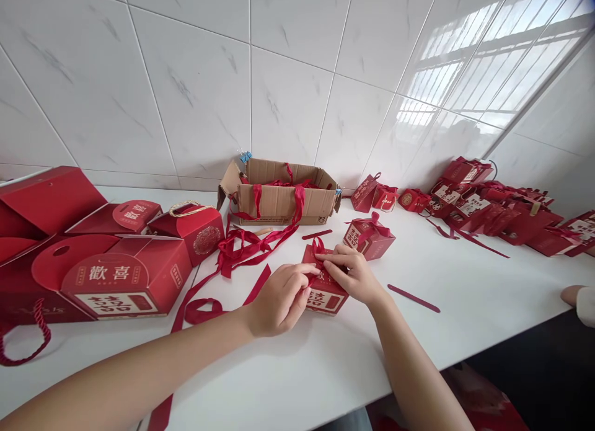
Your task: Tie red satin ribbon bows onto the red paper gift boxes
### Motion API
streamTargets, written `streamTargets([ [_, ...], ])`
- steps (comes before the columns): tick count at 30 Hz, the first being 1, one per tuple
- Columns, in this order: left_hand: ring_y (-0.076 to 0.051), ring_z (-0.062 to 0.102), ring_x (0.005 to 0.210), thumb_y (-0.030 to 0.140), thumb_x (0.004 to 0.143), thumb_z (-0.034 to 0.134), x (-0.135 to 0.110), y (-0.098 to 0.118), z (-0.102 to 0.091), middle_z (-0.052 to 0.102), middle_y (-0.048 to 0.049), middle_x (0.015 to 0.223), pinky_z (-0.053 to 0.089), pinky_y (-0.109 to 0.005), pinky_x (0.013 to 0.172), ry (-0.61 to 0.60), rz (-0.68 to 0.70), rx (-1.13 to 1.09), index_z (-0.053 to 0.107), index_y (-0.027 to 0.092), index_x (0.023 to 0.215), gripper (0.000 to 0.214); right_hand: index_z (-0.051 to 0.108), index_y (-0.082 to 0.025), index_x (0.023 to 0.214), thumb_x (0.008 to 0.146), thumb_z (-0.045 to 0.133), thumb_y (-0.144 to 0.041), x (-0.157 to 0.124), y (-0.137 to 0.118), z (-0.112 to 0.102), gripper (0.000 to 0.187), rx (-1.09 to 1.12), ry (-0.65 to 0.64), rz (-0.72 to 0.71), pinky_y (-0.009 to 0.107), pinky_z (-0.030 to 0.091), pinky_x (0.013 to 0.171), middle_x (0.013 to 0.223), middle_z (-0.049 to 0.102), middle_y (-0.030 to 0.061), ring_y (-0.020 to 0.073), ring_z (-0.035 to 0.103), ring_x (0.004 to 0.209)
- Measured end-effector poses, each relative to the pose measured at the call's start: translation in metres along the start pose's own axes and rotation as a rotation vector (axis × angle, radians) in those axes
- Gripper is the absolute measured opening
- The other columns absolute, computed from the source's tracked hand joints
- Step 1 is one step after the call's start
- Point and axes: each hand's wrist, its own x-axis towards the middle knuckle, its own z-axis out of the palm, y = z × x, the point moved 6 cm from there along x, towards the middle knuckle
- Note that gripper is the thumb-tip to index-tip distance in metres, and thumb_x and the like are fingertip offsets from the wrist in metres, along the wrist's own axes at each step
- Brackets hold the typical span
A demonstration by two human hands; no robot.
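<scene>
Both hands meet over a small red gift box [329, 302] with white panels and printed characters, standing on the white table. My left hand [283, 296] has its fingers pinched on the red ribbon [318, 246] at the top of that box. From the other side, my right hand [352, 274] presses closed fingertips on the same ribbon, where a loop stands up. The fingers hide the crossing of the ribbon. Just behind, a second red gift box [379, 244] carries a tied ribbon bow. A long red ribbon [242, 248] lies in loose loops left of the hands.
A cardboard box [279, 204] with ribbons over its rim stands by the tiled wall. Larger red boxes [125, 276] crowd the left. Several small red boxes [530, 223] are piled at the right. A flat red strip [413, 298] lies nearby. Another person's hand [569, 294] rests at the right edge.
</scene>
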Motion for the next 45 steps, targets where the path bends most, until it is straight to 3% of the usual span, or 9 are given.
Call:
streamTargets([
  [10, -0.024, 0.057, 0.108, 0.008, 0.085, 0.038, -0.003, -0.005, 0.001, 0.059, -0.0131, 0.109, 0.049, -0.041, 0.086, 0.034, -0.034, -0.087, 0.037, 0.021, 0.085, 0.014, 0.074, -0.021, 0.103, 0.086, 0.055, -0.034, 0.001, 0.0, -0.001, 0.028, 0.021, 0.018, 0.075, 0.03, 0.041, 0.06, 0.069, 0.052, 0.0029, 0.015, 0.05, 0.065],
  [17, -0.024, 0.057, 0.108, 0.01, 0.086, 0.039, -0.003, -0.009, -0.001, 0.058, -0.0126, 0.11, 0.051, -0.04, 0.084, 0.087, -0.076, -0.147, 0.037, 0.022, 0.086, 0.012, 0.071, -0.021, 0.108, 0.092, 0.044, -0.041, 0.0, 0.003, -0.005, 0.036, 0.127, 0.022, 0.066, 0.031, 0.042, 0.066, 0.071, 0.052, 0.0027, 0.0155, 0.052, 0.068],
  [20, -0.026, 0.058, 0.107, 0.012, 0.083, 0.046, -0.003, -0.007, 0.0, 0.059, -0.0121, 0.112, 0.051, -0.043, 0.083, 0.093, -0.053, -0.062, 0.038, 0.024, 0.094, 0.017, 0.063, -0.024, 0.116, 0.095, 0.036, -0.042, -0.001, 0.01, -0.02, 0.039, 0.272, 0.111, 0.084, 0.032, 0.043, 0.079, 0.089, 0.057, 0.0041, 0.018, 0.055, 0.087],
  [23, -0.029, 0.06, 0.104, 0.014, 0.081, 0.052, -0.003, -0.004, 0.001, 0.06, -0.0112, 0.113, 0.051, -0.048, 0.08, 0.093, -0.033, -0.004, 0.04, 0.028, 0.104, 0.03, 0.062, -0.022, 0.093, 0.091, 0.042, -0.047, -0.004, 0.02, -0.037, 0.032, 0.316, 0.236, 0.139, 0.03, 0.042, 0.076, 0.089, 0.056, 0.0032, 0.0178, 0.052, 0.086],
  [27, -0.026, 0.063, 0.099, 0.009, 0.079, 0.057, -0.004, 0.002, 0.003, 0.062, -0.0087, 0.112, 0.052, -0.045, 0.077, 0.107, -0.016, 0.063, 0.04, 0.029, 0.114, 0.044, 0.042, -0.019, 0.059, 0.088, 0.043, -0.057, -0.008, 0.033, -0.029, 0.048, 0.268, 0.015, 0.326, 0.026, 0.03, 0.055, 0.059, 0.038, -0.0021, 0.0114, 0.037, 0.057],
  [32, -0.025, 0.063, 0.097, 0.017, 0.077, 0.063, -0.002, -0.001, 0.0, 0.061, -0.0006, 0.112, 0.056, -0.043, 0.076, 0.195, -0.016, 0.026, 0.032, 0.046, 0.127, 0.066, 0.03, -0.02, 0.058, 0.087, 0.043, -0.059, -0.009, 0.021, -0.004, 0.051, 0.332, -0.296, 0.283, 0.025, 0.018, 0.049, 0.059, 0.023, -0.005, 0.0083, 0.022, 0.054],
  [36, -0.03, 0.057, 0.103, 0.033, 0.07, 0.071, 0.002, -0.013, -0.011, 0.056, -0.0038, 0.116, 0.05, -0.049, 0.086, 0.278, -0.108, 0.087, 0.028, 0.044, 0.132, 0.076, 0.031, -0.02, 0.06, 0.086, 0.048, -0.057, -0.007, 0.017, 0.004, 0.048, 0.307, -0.281, 0.271, 0.024, 0.018, 0.047, 0.059, 0.024, -0.0056, 0.0081, 0.023, 0.054],
  [40, -0.033, 0.049, 0.113, 0.043, 0.067, 0.075, 0.007, -0.022, -0.016, 0.056, -0.0111, 0.12, 0.036, -0.053, 0.098, 0.189, -0.169, 0.209, 0.044, 0.025, 0.125, 0.068, 0.03, -0.02, 0.06, 0.087, 0.046, -0.055, -0.004, 0.017, 0.012, 0.047, 0.297, -0.263, 0.249, 0.024, 0.021, 0.048, 0.059, 0.025, -0.0057, 0.0079, 0.024, 0.053],
  [45, -0.035, 0.039, 0.124, 0.044, 0.075, 0.066, 0.006, -0.023, -0.011, 0.046, -0.0123, 0.136, 0.028, -0.052, 0.102, 0.097, -0.065, 0.363, 0.059, 0.025, 0.119, 0.048, 0.028, -0.02, 0.059, 0.088, 0.049, -0.048, -0.002, 0.013, 0.01, 0.046, 0.282, -0.18, 0.192, 0.024, 0.021, 0.047, 0.057, 0.025, -0.0056, 0.0076, 0.024, 0.053],
])
